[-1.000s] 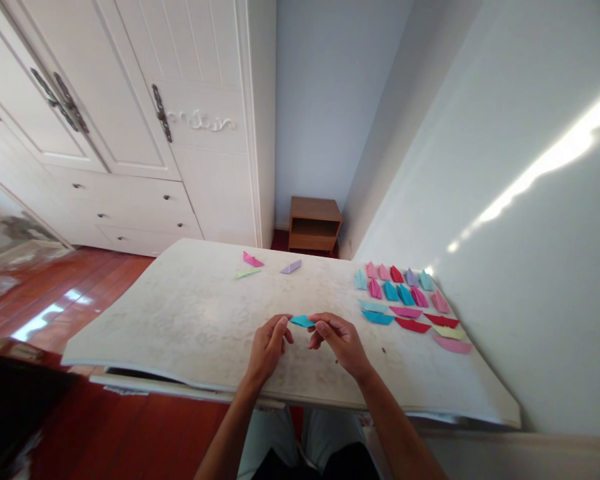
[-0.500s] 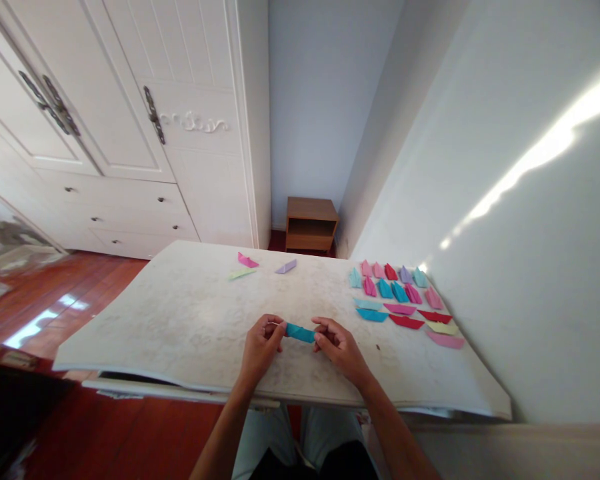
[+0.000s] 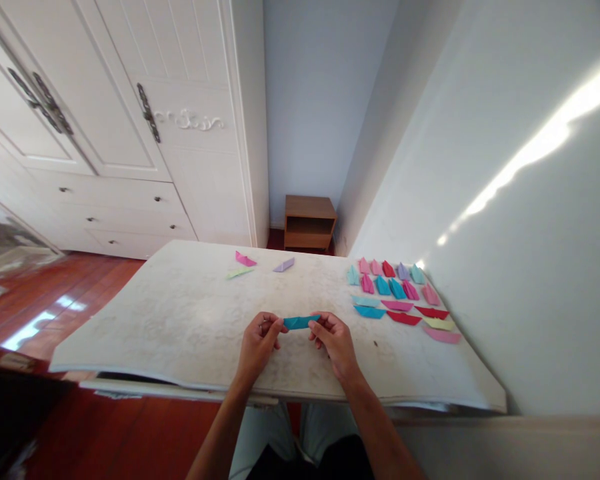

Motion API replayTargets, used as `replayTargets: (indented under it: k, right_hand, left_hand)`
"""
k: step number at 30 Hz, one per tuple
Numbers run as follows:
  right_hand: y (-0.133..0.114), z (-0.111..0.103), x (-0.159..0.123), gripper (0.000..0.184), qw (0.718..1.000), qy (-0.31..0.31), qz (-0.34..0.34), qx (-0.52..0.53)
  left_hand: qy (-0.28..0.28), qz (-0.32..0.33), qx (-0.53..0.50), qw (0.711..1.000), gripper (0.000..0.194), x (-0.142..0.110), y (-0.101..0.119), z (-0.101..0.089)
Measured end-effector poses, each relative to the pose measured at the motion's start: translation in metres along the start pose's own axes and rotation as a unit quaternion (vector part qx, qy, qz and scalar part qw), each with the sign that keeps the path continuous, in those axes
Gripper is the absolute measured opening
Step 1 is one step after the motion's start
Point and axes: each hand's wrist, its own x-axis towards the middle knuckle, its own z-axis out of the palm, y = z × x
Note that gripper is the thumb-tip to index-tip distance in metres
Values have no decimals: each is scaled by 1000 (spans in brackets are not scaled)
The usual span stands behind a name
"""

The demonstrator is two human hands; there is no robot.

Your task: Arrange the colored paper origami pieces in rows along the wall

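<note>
A blue folded paper boat (image 3: 300,323) is held level above the near part of the white table (image 3: 180,327). My left hand (image 3: 261,340) pinches its left end between thumb and fingers. At the other end, my right hand (image 3: 334,339) grips the tip the same way. Farther back on the table lie a magenta paper boat (image 3: 245,259), a pale green one (image 3: 241,273) and a lilac one (image 3: 284,265).
Several folded paper boats in rows, among them a red boat (image 3: 403,319), cover the right side by the wall (image 3: 505,300). A small dark speck (image 3: 375,343) lies near my right hand. Behind the table stand a white wardrobe (image 3: 200,180) and a brown nightstand (image 3: 310,208).
The blue paper boat has turned from slanting down at the right to nearly level, its right end raised. My right hand has shifted slightly left and up. The view has moved a little.
</note>
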Motion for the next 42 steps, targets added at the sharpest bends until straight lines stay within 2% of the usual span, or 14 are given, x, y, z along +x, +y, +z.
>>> replayTargets:
  k: [7,12,16,20,25,28,31,37,40,42]
  right_hand:
    - [-3,-5,-2,37,1000,20,-1,-14]
    - [-1,-18,-1,38,999,34,-19,-1]
    - [-8,-49,-2,41,995,93,-34,18]
    - [-18,-98,-10,46,981,185,-43,-25]
    - [-26,-155,-23,57,953,284,-23,-103]
    - [-28,-180,-29,65,935,328,-4,-138]
    - [-28,-198,-31,68,916,346,9,-203]
    - [-30,-209,-35,58,873,363,30,-323]
    - [-27,-207,-41,57,838,367,6,-404]
    - [-22,-206,-46,56,814,348,-31,-464]
  left_hand:
    - [19,21,35,999,36,-4,1,0]
    - [3,24,66,998,35,-2,-5,0]
    - [-5,30,101,994,37,-1,-6,0]
    - [-4,28,130,991,42,1,-4,-1]
    - [-8,20,143,989,47,2,-3,-2]
    - [-6,22,152,988,47,2,-4,-2]
    - [-4,24,154,988,48,2,-4,-2]
    - [-2,20,158,987,50,3,-3,-2]
    - [1,14,159,987,51,3,-2,-1]
    - [2,12,160,987,50,3,-1,-1]
